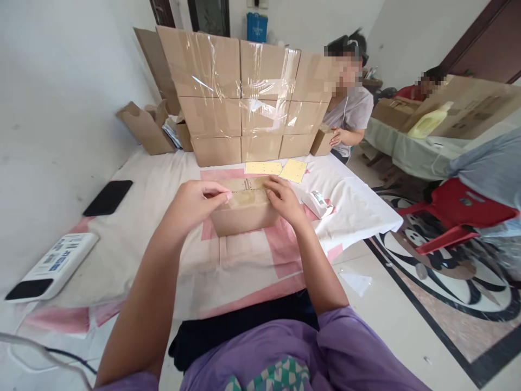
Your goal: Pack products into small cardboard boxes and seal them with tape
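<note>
Table under white-and-pink cloth (pixel 240 255) | closed oblong brown cardboard box (pixel 246 218) upon it, plain-sided | left hand (pixel 197 202), fingertips pinched at box's left top edge, contents cannot be told | right hand (pixel 285 201), half-open, resting on right end | glossy translucent tape (pixel 246 199), box top

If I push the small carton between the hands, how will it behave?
The carton should probably keep its shape, as its visible cardboard sides look straight. Wider than tall, it seems unlikely to tip or roll. A push may drag the creased cloth beneath it.
</note>
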{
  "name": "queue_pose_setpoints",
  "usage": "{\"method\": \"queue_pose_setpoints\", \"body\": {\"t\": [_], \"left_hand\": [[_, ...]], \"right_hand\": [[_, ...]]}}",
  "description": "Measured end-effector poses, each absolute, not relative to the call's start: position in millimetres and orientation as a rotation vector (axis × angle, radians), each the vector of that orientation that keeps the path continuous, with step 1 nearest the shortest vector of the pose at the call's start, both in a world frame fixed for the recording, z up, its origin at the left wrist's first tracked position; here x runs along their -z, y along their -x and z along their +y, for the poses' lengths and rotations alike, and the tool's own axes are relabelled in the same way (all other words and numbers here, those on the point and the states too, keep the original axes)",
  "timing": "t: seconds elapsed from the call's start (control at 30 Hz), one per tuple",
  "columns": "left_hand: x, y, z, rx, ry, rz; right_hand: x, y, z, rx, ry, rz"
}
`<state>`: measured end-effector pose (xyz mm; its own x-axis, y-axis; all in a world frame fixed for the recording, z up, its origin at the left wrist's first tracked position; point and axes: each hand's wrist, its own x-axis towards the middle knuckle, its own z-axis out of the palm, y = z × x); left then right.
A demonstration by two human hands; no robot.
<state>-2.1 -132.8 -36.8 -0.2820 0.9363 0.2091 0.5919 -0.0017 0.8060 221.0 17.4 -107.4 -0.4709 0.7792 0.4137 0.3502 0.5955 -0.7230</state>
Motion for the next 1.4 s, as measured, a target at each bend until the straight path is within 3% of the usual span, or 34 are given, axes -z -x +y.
{"method": "queue_pose_setpoints", "body": {"t": [0.27, 0.57, 1.4], "left_hand": [[27.9, 55.5, -114.0, -0.991, -1.666, 1.916], [38.9, 50.7, -91.3, -0.826, -1.720, 1.779], [57.2, 68.5, -73.0, -0.731, -1.866, 2.025]], "right_hand": [[115.2, -216.3, 27.1, -1.149, 1.065, -1.808], [114.0, -216.3, 21.6, -1.208, 1.081, -1.734], [119.0, -215.0, 23.5, -1.222, 1.012, -1.707]]}}
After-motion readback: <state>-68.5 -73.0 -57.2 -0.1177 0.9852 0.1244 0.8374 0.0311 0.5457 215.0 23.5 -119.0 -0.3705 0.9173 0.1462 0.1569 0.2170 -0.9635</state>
